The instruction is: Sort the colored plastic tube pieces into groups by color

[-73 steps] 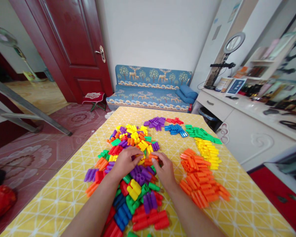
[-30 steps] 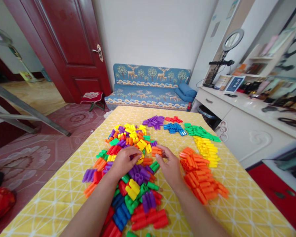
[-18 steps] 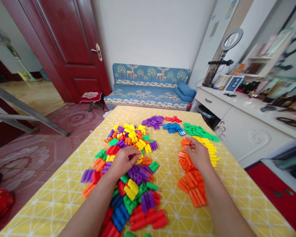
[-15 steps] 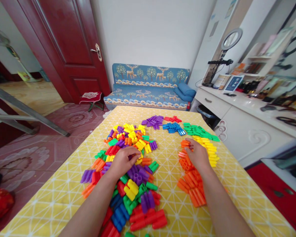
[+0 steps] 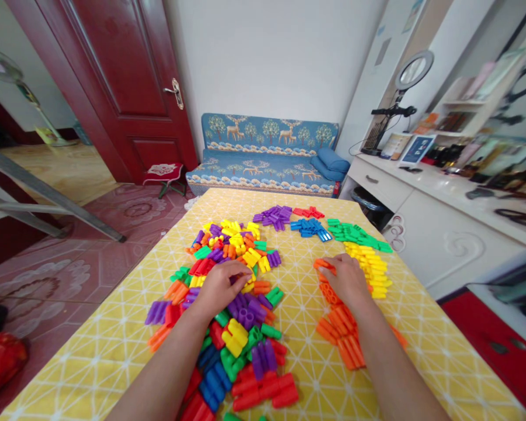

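**Right hand [image 5: 347, 280] moved from multicoloured plastic-tube heap [image 5: 244, 313], left, to orange plastic-tube pile [image 5: 342, 321], right**

It touches an orange block [image 5: 324, 264]; grip cannot be told. Left hand [image 5: 221, 285] curls over the heap, hold unclear. Judged part done: five other single-colour piles [image 5: 357, 235] lie far and right; the heap remains mixed.

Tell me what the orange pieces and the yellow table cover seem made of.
Orange pieces: probably moulded plastic, smooth, slightly shiny, judging by even, saturated colour and repeated shapes. Yellow table cover: perhaps fabric or vinyl, matte, showing white lines but no strong glare; weave unclear.
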Available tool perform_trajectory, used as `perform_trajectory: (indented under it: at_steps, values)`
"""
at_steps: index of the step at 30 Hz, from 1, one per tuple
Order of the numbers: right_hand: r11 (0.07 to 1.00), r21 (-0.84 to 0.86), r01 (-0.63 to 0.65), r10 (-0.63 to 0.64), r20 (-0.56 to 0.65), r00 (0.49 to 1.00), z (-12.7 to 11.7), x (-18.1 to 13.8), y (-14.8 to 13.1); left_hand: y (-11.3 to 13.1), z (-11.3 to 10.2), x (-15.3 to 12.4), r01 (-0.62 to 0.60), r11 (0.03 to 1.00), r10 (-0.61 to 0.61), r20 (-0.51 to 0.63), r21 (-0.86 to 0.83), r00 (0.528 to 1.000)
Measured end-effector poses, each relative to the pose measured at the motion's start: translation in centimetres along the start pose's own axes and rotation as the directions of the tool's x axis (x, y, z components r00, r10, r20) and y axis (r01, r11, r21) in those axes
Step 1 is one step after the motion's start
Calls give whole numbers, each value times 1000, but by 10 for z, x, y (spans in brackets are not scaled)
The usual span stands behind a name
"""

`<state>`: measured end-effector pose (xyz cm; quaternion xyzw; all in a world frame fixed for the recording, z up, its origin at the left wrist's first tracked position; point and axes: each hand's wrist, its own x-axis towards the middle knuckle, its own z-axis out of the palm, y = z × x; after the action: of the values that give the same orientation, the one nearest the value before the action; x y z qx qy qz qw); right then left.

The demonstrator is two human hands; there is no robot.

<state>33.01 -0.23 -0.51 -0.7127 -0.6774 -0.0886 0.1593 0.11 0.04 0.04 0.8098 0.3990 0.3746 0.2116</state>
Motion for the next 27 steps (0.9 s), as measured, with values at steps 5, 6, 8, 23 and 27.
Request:
perform_trajectory:
  at_steps: [5,6,8,23,27]
  values:
    - [999,-15,-28,29,67,997,-2,-1,-3,0,0,0,8,1000,-8,1,0,1000]
    - [1000,4,-27,26,61,998,-4,-1,-5,0,0,0,8,1000,-8,1,0,1000]
    - [997,78,9,-11,34,999,-10,0,-11,1,0,0,9,1000,-9,1,-5,1000]
    - [755,588,289,-375,27,926,14,-50,-136,1,-1,0,12,1000,-12,10,-8,1000]
    - [788,544,288,-367,40,929,16,-51,-139,2,-1,0,15,1000,-14,6,-9,1000]
